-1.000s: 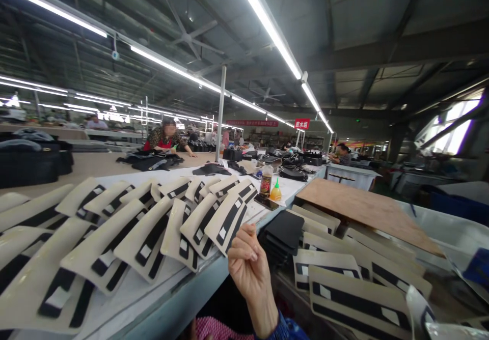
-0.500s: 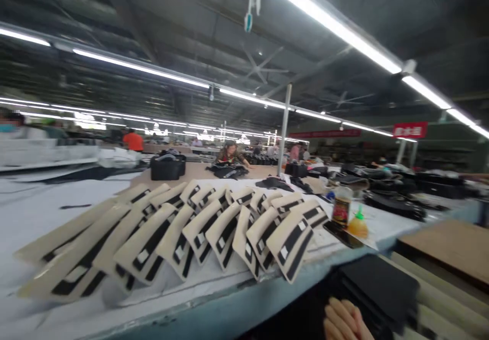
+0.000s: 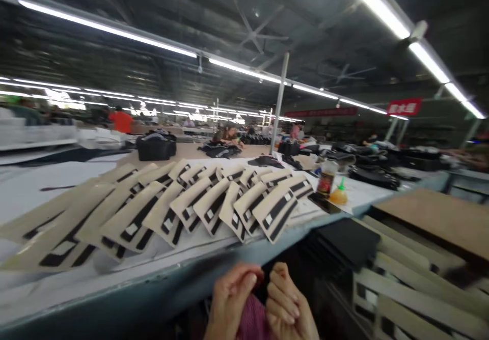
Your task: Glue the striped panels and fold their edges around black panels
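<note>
My left hand (image 3: pixel 235 295) is raised just in front of the table edge, its thumb and fingers pinched together. Beside it, a small gap away, my right hand (image 3: pixel 286 302) has its fingers curled in. Anything between the fingertips of either hand is too small or hidden to make out. Nearest to both hands, on the table, lies a row of overlapping beige panels (image 3: pixel 273 205) with black strips and small white patches. A purple piece of fabric (image 3: pixel 252 319), perhaps clothing, shows between my wrists.
The white-covered table (image 3: pixel 126 274) has a blue-green edge. A dark labelled bottle (image 3: pixel 325 181) and a yellow squeeze bottle (image 3: pixel 338 194) with a green tip stand right. Black sheets (image 3: pixel 344 241), more beige panels (image 3: pixel 416 299) and a brown board (image 3: pixel 435 218) lie beside me. A co-worker (image 3: pixel 229 135) sits beyond.
The view has tilted down and shifted to the right. Earlier one curled hand showed at the lower right; now both hands are together at the bottom middle. The panels on the table lie as before.
</note>
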`<act>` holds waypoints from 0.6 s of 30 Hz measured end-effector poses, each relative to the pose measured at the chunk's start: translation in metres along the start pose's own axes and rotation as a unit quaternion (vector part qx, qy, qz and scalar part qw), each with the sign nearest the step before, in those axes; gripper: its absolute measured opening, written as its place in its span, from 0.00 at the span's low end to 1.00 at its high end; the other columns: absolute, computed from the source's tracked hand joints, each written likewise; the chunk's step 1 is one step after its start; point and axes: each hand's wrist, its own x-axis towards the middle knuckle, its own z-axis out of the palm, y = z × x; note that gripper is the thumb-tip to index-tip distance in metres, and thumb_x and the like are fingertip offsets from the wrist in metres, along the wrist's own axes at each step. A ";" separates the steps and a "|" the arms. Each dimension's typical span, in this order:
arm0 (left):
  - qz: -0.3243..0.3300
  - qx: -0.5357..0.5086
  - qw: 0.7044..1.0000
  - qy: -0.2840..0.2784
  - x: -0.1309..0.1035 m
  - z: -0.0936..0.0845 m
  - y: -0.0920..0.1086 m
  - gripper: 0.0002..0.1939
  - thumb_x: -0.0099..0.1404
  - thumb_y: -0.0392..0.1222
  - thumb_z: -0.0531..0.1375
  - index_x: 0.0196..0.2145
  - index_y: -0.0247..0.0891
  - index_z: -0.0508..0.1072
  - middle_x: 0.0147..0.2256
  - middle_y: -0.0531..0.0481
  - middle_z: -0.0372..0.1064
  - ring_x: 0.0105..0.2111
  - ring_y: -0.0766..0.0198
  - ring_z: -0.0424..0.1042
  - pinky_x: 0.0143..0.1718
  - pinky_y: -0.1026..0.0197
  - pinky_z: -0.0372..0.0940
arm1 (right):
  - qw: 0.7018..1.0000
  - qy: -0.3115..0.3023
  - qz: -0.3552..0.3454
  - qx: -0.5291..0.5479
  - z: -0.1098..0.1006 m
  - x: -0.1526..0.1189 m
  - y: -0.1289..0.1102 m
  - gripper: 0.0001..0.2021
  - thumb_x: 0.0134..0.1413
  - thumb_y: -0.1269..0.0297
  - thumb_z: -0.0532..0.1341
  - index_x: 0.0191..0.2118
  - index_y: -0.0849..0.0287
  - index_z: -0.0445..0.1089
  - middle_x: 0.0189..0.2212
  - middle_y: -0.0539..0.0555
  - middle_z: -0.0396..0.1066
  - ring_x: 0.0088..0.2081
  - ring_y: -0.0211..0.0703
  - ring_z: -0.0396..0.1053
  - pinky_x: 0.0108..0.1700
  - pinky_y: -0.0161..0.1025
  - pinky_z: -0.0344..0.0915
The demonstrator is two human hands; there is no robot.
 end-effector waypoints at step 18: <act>0.156 0.058 0.986 -0.024 -0.014 0.025 0.023 0.08 0.68 0.35 0.63 0.38 0.46 0.82 0.32 0.55 0.79 0.31 0.67 0.79 0.35 0.69 0.73 | 0.990 0.003 0.031 -0.139 0.039 -0.030 0.016 0.35 0.59 0.47 0.69 0.16 0.56 0.47 0.09 0.38 0.49 0.11 0.23 0.39 0.13 0.22 0.43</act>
